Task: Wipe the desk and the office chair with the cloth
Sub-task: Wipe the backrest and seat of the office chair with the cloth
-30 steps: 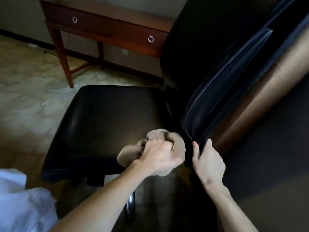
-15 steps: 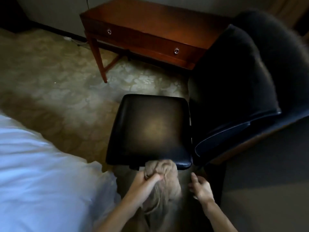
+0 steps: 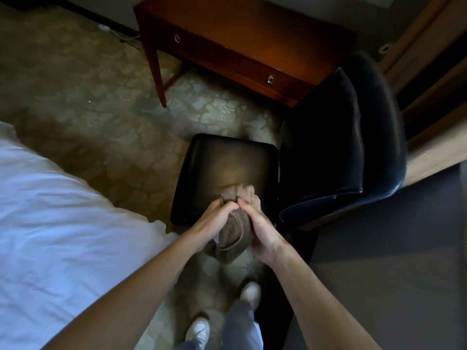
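The brown cloth [image 3: 233,224] is bunched up and held between both hands in front of the person, above the near edge of the black chair seat [image 3: 227,170]. Its upper part bulges out past the fingertips over the seat; its lower part hangs down below the palms. Whether the cloth touches the seat cannot be told.

The left hand [image 3: 211,221] is closed on the left side of the cloth, fingers curled over the top. The right hand [image 3: 260,228] is closed on the right side, thumb and fingers pinching the fabric. The fingertips of the two hands meet at the top of the bundle.

The office chair's black backrest [image 3: 341,152] stands to the right of the seat. The reddish wooden desk [image 3: 240,39] with two ring-pull drawers stands far beyond the chair, against the wall. A bed with white bedding [image 3: 58,223] fills the near left. Patterned carpet [image 3: 88,97] covers the floor. The person's white shoes [image 3: 198,329] show at the near edge.
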Tool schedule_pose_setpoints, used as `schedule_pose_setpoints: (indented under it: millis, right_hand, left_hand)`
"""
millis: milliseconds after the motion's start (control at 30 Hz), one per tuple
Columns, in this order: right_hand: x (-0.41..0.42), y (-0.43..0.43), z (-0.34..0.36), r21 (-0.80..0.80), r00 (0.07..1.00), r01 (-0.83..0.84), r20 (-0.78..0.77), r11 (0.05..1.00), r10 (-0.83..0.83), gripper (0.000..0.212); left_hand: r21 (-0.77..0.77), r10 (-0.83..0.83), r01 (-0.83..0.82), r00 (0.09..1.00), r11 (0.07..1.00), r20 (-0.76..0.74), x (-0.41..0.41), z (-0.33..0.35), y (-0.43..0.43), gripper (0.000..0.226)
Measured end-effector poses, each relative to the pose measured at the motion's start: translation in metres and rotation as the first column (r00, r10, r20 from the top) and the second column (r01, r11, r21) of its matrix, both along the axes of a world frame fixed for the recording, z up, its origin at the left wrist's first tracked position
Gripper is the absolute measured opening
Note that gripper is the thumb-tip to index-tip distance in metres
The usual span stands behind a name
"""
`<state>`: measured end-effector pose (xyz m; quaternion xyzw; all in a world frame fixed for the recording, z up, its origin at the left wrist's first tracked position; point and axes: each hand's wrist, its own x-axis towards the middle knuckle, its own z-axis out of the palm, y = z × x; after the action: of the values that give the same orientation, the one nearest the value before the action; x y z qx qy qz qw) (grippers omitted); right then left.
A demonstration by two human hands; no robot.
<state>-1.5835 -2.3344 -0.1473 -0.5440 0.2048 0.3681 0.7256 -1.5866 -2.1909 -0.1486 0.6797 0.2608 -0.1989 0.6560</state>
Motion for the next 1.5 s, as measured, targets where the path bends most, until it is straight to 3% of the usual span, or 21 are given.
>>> schedule_pose_setpoints:
  millis: [100, 200, 267, 367, 467, 533, 600, 700, 767, 833, 967, 1133, 1500]
  right_hand:
    - [0.033, -0.018, 0.026, -0.056, 0.985, 0.128, 0.127, 0.99, -0.12, 0.068]
    - [0.094, -0.047, 0.061, -0.202, 0.913, 0.21, 0.39, 0.957, -0.118, 0.05]
    - [0.146, -0.074, 0.092, -0.394, 0.813, 0.267, 0.582, 0.879, 0.014, 0.034]
    - [0.214, -0.127, 0.148, -0.599, 0.653, 0.347, 0.707, 0.721, 0.273, 0.043]
    - [0.26, -0.176, 0.182, -0.651, 0.543, 0.466, 0.745, 0.599, 0.388, 0.048]
    - [0.279, -0.205, 0.188, -0.597, 0.518, 0.533, 0.791, 0.599, 0.327, 0.048]
    - [0.288, -0.229, 0.183, -0.514, 0.484, 0.59, 0.842, 0.622, 0.237, 0.049]
    - [0.288, -0.247, 0.162, -0.438, 0.426, 0.618, 0.884, 0.652, 0.19, 0.051]
    - [0.285, -0.247, 0.148, -0.407, 0.431, 0.615, 0.891, 0.675, 0.144, 0.053]
    - [0.285, -0.238, 0.14, -0.403, 0.431, 0.602, 0.891, 0.689, 0.144, 0.052]
    - [0.294, -0.229, 0.134, -0.431, 0.389, 0.562, 0.891, 0.706, 0.235, 0.058]
    - [0.296, -0.218, 0.136, -0.474, 0.423, 0.53, 0.866, 0.703, 0.266, 0.062]
    - [0.28, -0.157, 0.138, -0.609, 0.471, 0.533, 0.79, 0.588, 0.392, 0.063]
  left_hand:
    - [-0.052, -0.05, 0.055, 0.994, 0.997, 0.093, 0.032, 0.024, -0.012, 0.025]
    - [-0.161, 0.059, -0.033, 0.985, 0.986, 0.163, 0.083, 0.046, -0.022, 0.035]
    - [-0.114, 0.043, -0.02, 0.979, 0.993, 0.2, 0.121, 0.072, -0.034, 0.023]
    - [0.006, 0.013, -0.015, 0.968, 1.0, 0.25, 0.174, 0.107, -0.07, 0.037]
    - [0.069, -0.065, 0.048, 0.961, 0.996, 0.267, 0.21, 0.125, -0.123, 0.02]
    - [0.173, -0.194, 0.153, 0.948, 0.973, 0.252, 0.228, 0.136, -0.161, 0.022]
    - [0.316, -0.385, 0.318, 0.905, 0.894, 0.178, 0.242, 0.14, -0.196, 0.059]
    - [0.499, -0.709, 0.641, 0.701, 0.584, -0.071, 0.244, 0.148, -0.243, 0.124]
    - [0.553, -0.792, 0.714, 0.592, 0.43, -0.148, 0.242, 0.145, -0.268, 0.138]
    - [0.608, -0.808, 0.705, 0.565, 0.366, -0.169, 0.239, 0.139, -0.279, 0.144]
    - [0.664, -0.8, 0.663, 0.578, 0.346, -0.161, 0.236, 0.131, -0.277, 0.146]
    - [0.663, -0.828, 0.685, 0.533, 0.302, -0.174, 0.238, 0.135, -0.269, 0.135]
    - [0.671, -0.892, 0.718, 0.41, 0.186, -0.192, 0.225, 0.133, -0.201, 0.133]
